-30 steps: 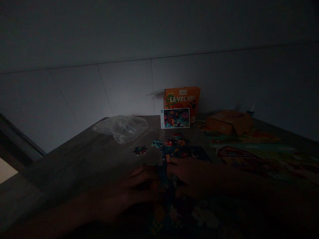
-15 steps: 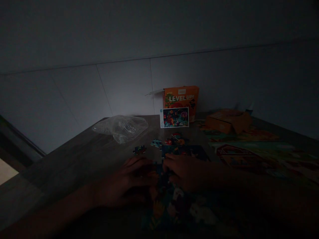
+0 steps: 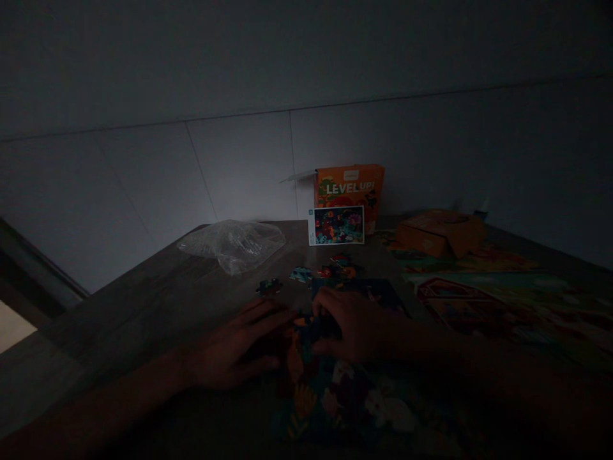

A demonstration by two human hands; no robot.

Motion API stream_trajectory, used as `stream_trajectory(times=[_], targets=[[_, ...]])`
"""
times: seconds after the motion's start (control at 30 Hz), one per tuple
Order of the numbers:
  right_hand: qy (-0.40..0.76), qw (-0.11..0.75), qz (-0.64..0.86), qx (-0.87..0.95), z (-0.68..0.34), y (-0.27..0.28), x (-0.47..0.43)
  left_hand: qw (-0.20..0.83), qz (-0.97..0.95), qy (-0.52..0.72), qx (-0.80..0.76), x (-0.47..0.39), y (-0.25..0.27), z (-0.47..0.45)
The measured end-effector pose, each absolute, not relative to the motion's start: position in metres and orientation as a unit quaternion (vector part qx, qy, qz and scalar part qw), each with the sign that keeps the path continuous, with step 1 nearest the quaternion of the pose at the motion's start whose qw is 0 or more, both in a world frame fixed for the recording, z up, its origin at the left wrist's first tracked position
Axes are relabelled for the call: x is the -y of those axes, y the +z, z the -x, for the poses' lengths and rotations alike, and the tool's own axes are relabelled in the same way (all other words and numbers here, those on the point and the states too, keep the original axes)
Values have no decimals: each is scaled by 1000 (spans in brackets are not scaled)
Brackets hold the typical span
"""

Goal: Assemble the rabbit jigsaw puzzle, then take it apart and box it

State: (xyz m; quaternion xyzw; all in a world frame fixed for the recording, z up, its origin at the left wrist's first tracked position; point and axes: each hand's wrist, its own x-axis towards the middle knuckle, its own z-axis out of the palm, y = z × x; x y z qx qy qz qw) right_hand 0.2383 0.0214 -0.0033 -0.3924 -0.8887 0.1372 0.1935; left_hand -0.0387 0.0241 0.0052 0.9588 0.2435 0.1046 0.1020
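Observation:
The scene is very dark. A partly joined jigsaw puzzle (image 3: 342, 396) with colourful plants and pale animal shapes lies in front of me. My left hand (image 3: 234, 348) rests at its left edge, fingers stretched out and spread, holding nothing I can see. Over the puzzle's upper part, my right hand (image 3: 352, 326) is bent, with thumb and fingers curled around a dark blue puzzle piece (image 3: 327, 327); its outline is hard to make out. Beyond the hands lie loose puzzle pieces: a dark one (image 3: 269, 287), a light blue one (image 3: 301, 274) and a reddish group (image 3: 338, 269).
A picture card (image 3: 338, 226) leans on an orange "LEVEL UP!" box (image 3: 349, 182) by the wall. A crumpled clear plastic bag (image 3: 234, 245) lies at the back left. On the right are another orange box (image 3: 438, 231) and a large colourful puzzle picture (image 3: 498, 306).
My right hand has arched, its fingers now more curled and its thumb farther from them. My left hand has drawn slightly left, uncovering more of the puzzle's orange part.

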Motion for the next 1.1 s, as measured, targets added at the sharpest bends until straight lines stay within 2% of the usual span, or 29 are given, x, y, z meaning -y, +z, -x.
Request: stream_trajectory(times=[0.2, 0.43, 0.73, 1.1], targets=[[192, 288, 425, 836, -234, -13, -31, 114, -976, 68, -171, -25, 14, 33], [179, 359, 411, 818, -233, -15, -36, 113, -968, 56, -215, -28, 9, 34], [161, 383, 402, 816, -235, -25, -44, 113, -963, 61, -239, -28, 6, 35], [154, 338, 429, 823, -236, -23, -45, 105, -961, 64, -248, -28, 6, 34]])
